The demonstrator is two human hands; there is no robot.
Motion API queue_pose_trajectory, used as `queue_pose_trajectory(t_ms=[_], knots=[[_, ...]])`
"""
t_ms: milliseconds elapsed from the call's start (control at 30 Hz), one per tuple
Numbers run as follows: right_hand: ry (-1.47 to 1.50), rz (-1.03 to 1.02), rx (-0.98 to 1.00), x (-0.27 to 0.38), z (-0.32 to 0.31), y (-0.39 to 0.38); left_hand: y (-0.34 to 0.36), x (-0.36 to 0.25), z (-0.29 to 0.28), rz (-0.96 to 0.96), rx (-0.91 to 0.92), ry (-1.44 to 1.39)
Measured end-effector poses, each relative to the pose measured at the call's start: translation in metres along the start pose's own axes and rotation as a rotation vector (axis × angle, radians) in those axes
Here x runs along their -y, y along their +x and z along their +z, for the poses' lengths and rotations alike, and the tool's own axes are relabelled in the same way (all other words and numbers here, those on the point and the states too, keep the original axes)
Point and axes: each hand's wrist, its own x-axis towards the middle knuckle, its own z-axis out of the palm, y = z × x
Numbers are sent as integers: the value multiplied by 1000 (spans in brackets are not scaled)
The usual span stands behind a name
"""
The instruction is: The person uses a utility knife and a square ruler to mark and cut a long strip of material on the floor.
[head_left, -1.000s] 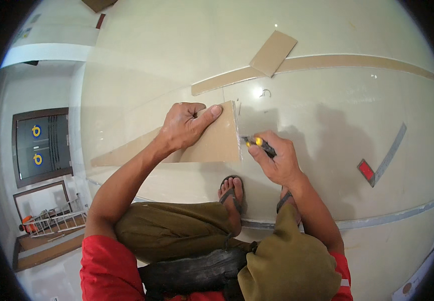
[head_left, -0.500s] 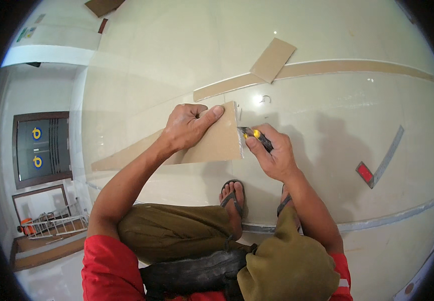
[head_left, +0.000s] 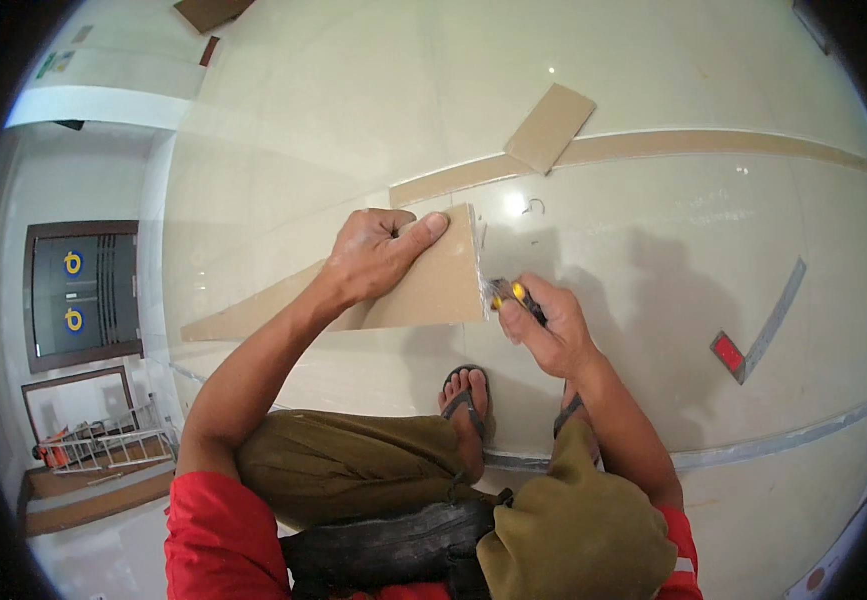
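Observation:
My left hand (head_left: 385,250) grips a long strip of brown paper-faced plasterboard (head_left: 433,290) near its right end, thumb on top and fingers curled over the far edge. The strip stretches away to the left, and its end edge looks white and rough. In my right hand (head_left: 555,325) is a black and yellow utility knife (head_left: 519,296), its front against or very close to the lower part of that rough edge. The blade itself is hard to make out.
On the pale glossy floor, another long board strip (head_left: 673,145) lies beyond, with a small rectangular offcut (head_left: 551,128) across it. A grey angled tool with a red end (head_left: 728,352) lies to the right. Curled scraps (head_left: 534,206) lie ahead. A metal ladder (head_left: 118,447) is at far left.
My right hand and the knife have moved down along the board's end edge, toward me. My left hand keeps its grip in nearly the same place.

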Motion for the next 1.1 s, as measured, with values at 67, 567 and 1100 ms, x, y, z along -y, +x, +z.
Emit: queue_pose_trajectory(t_ms=[67,567,1100], knots=[[75,2,5,3,-2,0,1,-5,-1,-9,-2,-8],[-136,-92,-93,7,2,16,5,-3,-1,-20,10,-9],[-90,-43,-53,4,-8,1,11,-4,0,-1,17,19]])
